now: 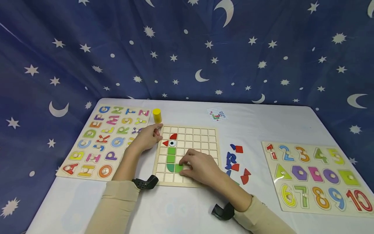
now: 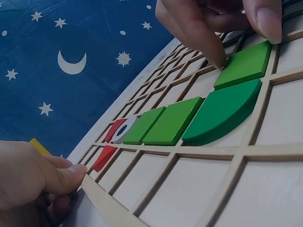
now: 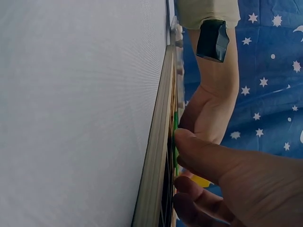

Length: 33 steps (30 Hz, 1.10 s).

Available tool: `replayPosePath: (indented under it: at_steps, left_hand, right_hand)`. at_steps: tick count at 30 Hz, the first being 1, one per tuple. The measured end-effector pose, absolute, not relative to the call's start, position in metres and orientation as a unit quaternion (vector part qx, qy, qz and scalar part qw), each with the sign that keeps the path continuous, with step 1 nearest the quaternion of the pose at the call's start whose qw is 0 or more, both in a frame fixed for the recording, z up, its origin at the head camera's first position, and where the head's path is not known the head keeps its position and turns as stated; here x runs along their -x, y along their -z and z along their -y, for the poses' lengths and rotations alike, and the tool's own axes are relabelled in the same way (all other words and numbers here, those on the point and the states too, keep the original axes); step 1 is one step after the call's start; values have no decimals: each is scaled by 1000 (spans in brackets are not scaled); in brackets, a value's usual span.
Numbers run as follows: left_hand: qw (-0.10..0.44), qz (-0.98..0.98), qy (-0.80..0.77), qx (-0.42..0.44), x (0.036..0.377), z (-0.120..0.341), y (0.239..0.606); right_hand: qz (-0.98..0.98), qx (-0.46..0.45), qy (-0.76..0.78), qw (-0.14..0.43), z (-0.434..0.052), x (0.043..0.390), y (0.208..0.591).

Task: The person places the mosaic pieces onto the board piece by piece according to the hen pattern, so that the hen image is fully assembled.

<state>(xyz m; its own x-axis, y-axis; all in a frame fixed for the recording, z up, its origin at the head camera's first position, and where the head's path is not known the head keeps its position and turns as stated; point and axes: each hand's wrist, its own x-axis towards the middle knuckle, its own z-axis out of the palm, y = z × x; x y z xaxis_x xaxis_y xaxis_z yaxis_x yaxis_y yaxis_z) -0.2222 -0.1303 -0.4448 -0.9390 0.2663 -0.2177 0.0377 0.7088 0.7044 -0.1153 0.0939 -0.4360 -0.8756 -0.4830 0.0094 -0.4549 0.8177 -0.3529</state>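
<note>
A wooden grid board (image 1: pixel 191 185) lies on the table, with colored pieces in its left columns. My left hand (image 1: pixel 146 138) grips the board's upper left corner, thumb at the rim in the left wrist view. My right hand (image 1: pixel 201 167) pinches a light green square (image 2: pixel 246 65) between thumb and finger, in the cell beside a dark green rounded piece (image 2: pixel 225 113). Above that piece, two green squares (image 1: pixel 171 154) stand in a column. Higher up are a white eye piece (image 1: pixel 172 143), a red triangle (image 1: pixel 165 143) and a red quarter circle (image 1: pixel 173 136).
Loose blue pieces (image 1: pixel 229 155) and red pieces (image 1: pixel 239 149) lie right of the board. A yellow cylinder (image 1: pixel 156 116) stands behind its upper left corner. A pattern card (image 1: pixel 217 114) lies at the back. A letter board (image 1: pixel 96 139) flanks the left, a number board (image 1: pixel 315 177) the right.
</note>
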Motion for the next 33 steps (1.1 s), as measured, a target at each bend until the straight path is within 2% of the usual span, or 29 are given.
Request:
replayPosePath:
  at_steps: [25, 33]
  left_hand:
    - [147, -914, -367, -92, 226, 130, 442]
    - [151, -911, -374, -84, 225, 130, 446]
  right_hand:
    - [-954, 239, 178, 23, -93, 117, 440]
    - [-953, 239, 181, 35, -92, 117, 441]
